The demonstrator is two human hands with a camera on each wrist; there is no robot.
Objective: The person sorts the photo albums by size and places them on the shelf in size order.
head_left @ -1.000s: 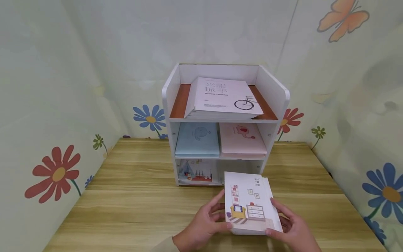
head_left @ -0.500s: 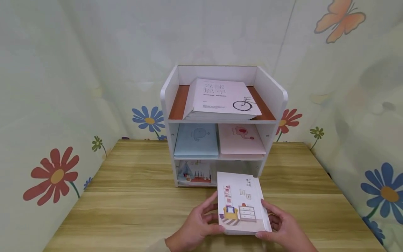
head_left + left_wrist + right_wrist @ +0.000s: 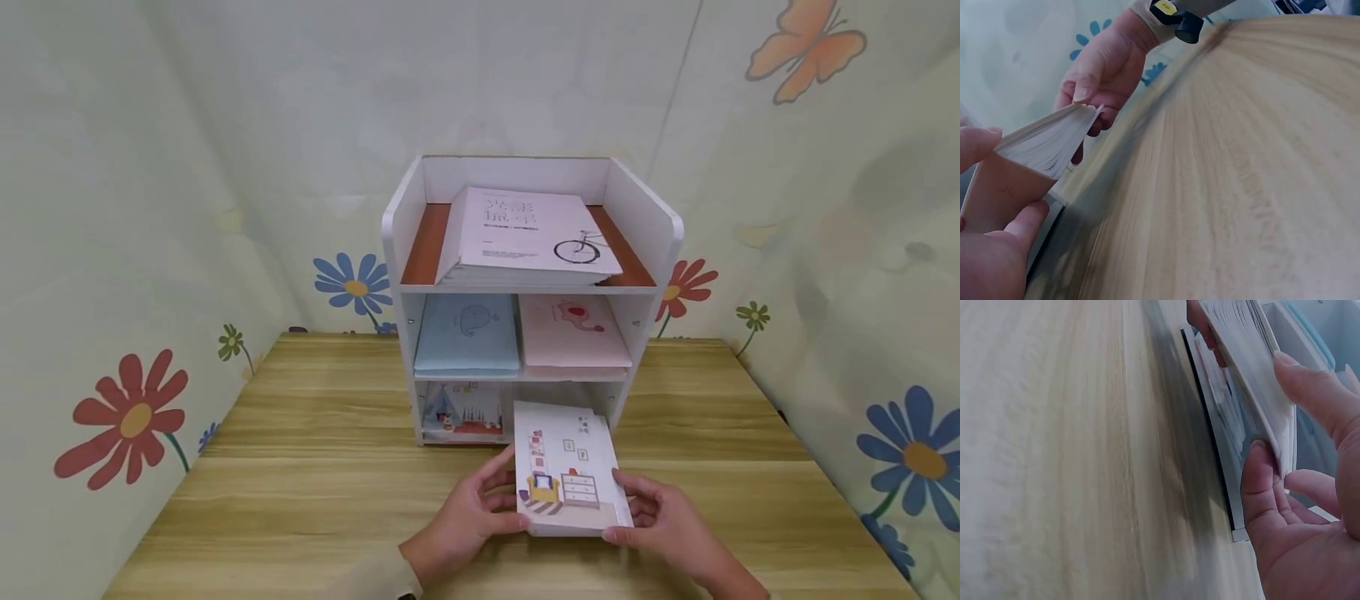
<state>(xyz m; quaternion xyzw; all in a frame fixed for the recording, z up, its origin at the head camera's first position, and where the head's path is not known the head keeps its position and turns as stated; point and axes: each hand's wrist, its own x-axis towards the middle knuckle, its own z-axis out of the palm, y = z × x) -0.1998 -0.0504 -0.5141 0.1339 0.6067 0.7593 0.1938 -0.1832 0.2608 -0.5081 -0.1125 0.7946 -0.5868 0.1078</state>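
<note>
Both hands hold a small stack of white-covered notebooks (image 3: 570,475), its top cover drawn with a yellow armchair and a chest of drawers. My left hand (image 3: 476,504) grips the left side, thumb on top, fingers at the side and below. At the near right corner, my right hand (image 3: 656,512) pinches the stack between thumb and fingers. The page edges (image 3: 1250,369) show in the right wrist view, and in the left wrist view the underside looks beige. The far end of the stack is at the front of the white shelf's (image 3: 517,388) bottom right compartment.
On the top shelf lies a pile of pale books (image 3: 536,229) with a bicycle cover. Blue notebooks (image 3: 468,333) and pink notebooks (image 3: 573,337) fill the middle level. A room-scene notebook (image 3: 465,412) lies bottom left. The wooden table (image 3: 315,483) extends around the shelf.
Both hands have carried the notebook stack left and then a little forward, closer to the bottom right compartment. The grip looks the same; the view has shifted slightly.
</note>
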